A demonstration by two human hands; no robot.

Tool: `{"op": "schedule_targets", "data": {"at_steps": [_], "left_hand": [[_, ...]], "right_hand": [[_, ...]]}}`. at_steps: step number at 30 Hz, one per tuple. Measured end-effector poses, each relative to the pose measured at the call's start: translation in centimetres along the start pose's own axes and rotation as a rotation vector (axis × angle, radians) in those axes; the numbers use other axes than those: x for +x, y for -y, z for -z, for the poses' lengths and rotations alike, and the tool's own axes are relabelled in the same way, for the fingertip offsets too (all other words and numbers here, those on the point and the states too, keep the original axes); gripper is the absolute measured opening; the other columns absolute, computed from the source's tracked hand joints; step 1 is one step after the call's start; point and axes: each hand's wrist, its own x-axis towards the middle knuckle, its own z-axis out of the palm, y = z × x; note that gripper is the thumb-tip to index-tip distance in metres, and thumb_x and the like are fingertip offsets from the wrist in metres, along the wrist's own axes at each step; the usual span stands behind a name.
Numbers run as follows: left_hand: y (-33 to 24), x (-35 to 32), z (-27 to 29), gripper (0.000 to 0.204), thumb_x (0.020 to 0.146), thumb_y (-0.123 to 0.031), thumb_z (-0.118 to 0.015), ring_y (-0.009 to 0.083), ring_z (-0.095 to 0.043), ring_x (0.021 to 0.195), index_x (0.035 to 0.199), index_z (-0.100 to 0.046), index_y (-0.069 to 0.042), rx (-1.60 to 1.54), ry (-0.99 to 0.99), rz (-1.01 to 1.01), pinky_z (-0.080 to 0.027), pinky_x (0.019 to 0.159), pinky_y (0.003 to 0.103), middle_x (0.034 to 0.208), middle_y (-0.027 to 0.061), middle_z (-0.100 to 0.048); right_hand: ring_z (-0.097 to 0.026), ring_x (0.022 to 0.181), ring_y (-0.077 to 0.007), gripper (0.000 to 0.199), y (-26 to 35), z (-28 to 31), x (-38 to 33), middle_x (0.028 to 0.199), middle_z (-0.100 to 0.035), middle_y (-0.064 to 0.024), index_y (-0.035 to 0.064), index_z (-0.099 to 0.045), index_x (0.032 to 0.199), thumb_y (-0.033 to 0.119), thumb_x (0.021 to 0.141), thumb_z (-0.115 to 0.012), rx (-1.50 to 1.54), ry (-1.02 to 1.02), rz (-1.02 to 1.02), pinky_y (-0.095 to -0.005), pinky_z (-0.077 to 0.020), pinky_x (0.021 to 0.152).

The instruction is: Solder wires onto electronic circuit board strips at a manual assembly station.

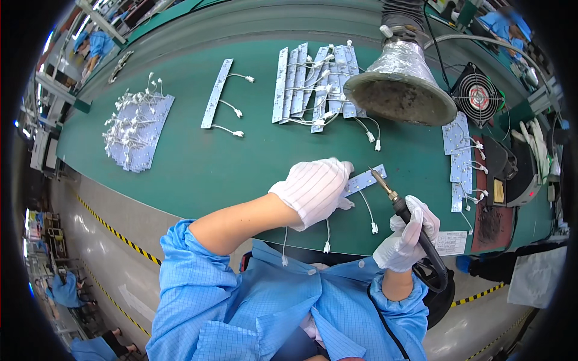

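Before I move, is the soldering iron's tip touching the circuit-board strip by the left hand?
Cannot tell: in the head view, the soldering iron's tip lines up with the circuit-board strip, but any gap in height does not show.

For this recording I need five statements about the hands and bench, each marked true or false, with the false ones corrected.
1. The right hand holds a soldering iron. True.
2. The left hand holds a light-coloured board strip. True.
3. Both hands are bare. False: both are gloved in white.
4. One lone strip lies between the left-hand pile and the middle group of strips. True.
5. A round-grilled fan stands at the bench's left end. False: the fan is on the right, beside the foil-wrapped hood.
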Motion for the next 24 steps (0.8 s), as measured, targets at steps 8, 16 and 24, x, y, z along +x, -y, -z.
{"op": "schedule_targets", "data": {"at_steps": [8,16,24], "left_hand": [[2.2,1.1,-0.5,0.036,0.079,-0.026,-0.066,0.0391,-0.062,0.077,0.094,-0.062,0.006,-0.507,-0.104,0.072,-0.048,0.071,0.042,0.079,0.0249,-0.063],[2.3,1.1,-0.9,0.035,0.078,-0.027,-0.067,0.039,-0.061,0.074,0.094,-0.062,0.005,-0.502,-0.123,0.02,-0.048,0.069,0.041,0.077,0.0243,-0.062],[2.1,1.0,-0.2,0.035,0.078,-0.027,-0.068,0.039,-0.061,0.074,0.092,-0.061,0.004,-0.498,-0.09,0.038,-0.048,0.068,0.042,0.077,0.0241,-0.062]], "right_hand": [[-0.06,0.078,-0.0225,0.017,0.4,0.3,0.3,0.089,-0.062,-0.0161,-0.0052,-0.057,0.093,0.004,0.084,-0.047,-0.011,0.208,0.126,-0.0321,-0.0517,0.068],[-0.054,0.068,-0.0204,0.018,0.5,-0.2,1.0,0.085,-0.062,-0.0157,-0.0044,-0.054,0.098,0.006,0.084,-0.048,-0.033,0.308,0.189,-0.0305,-0.0465,0.063],[-0.052,0.059,-0.0224,0.022,0.4,-0.6,1.3,0.076,-0.063,-0.0084,0.0024,-0.055,0.102,0.003,0.081,-0.056,-0.041,0.305,0.208,-0.0351,-0.0432,0.058]]}}
